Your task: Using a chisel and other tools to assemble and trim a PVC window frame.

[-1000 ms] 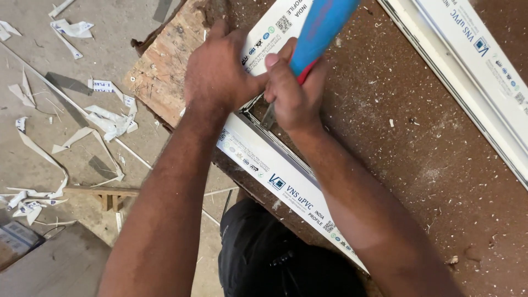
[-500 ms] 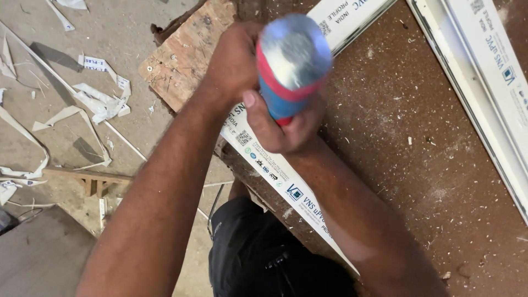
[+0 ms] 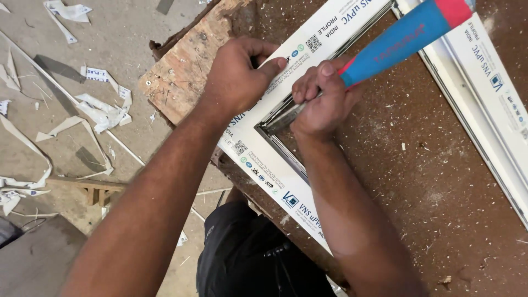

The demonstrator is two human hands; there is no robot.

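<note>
A white plastic window frame (image 3: pixel 258 157) lies on a brown wooden bench (image 3: pixel 434 181), its inner corner near the bench's left edge. My left hand (image 3: pixel 236 77) presses down on the frame's outer corner, thumb stretched along the profile. My right hand (image 3: pixel 322 99) is shut on a chisel with a blue and red handle (image 3: pixel 407 36) that slants up to the right. The metal blade (image 3: pixel 283 116) points into the frame's inner corner.
A second white frame profile (image 3: pixel 495 104) runs diagonally at the right. A worn plywood piece (image 3: pixel 181 77) sticks out under the frame's corner. White strips of peeled film (image 3: pixel 102 110) litter the concrete floor at the left. My dark trousers (image 3: pixel 247 258) show below the bench edge.
The view has shifted, so the frame's corner now shows plainly. The chisel handle, pointing up at the camera half a second ago, now slants to the upper right. Both hands stay at the corner.
</note>
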